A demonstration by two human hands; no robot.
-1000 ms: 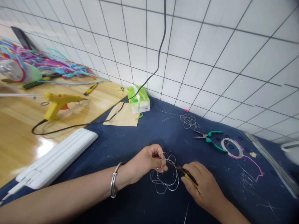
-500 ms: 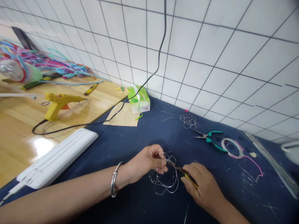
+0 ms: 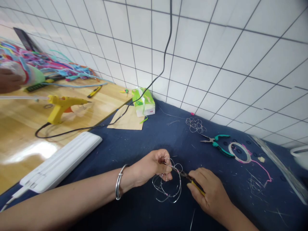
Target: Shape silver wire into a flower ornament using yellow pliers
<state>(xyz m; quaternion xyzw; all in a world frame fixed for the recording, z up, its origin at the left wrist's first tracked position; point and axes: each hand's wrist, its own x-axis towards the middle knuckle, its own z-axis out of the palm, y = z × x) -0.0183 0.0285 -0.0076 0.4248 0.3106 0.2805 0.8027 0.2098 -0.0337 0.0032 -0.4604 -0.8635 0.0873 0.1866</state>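
Note:
My left hand [image 3: 157, 165] pinches a loop of silvery wire, bent into a flower-like ring [image 3: 179, 189] with small pink spots along it. Yellow-handled pliers [image 3: 198, 188] are gripped in my right hand [image 3: 210, 189]. Their dark jaws reach the wire right beside my left fingertips; whether they are closed on it is too small to tell. The ring hangs below the left fingers, over the dark blue cloth [image 3: 144, 146]. A bracelet [image 3: 118, 182] circles my left wrist.
Green-handled pliers [image 3: 218, 144], a coiled wire bundle [image 3: 195, 125] and a white ring [image 3: 229, 147] lie right. Wire scraps [image 3: 256, 186] are scattered nearby. Leftward are a glue gun [image 3: 57, 109], a power strip [image 3: 62, 162], a tissue pack [image 3: 145, 107] and another person's hand [image 3: 9, 80].
The wire ring has turned and shifted slightly in my left fingers. The pliers stay at nearly the same spot. Another person's hand has come in at the far left, onto the pale green object.

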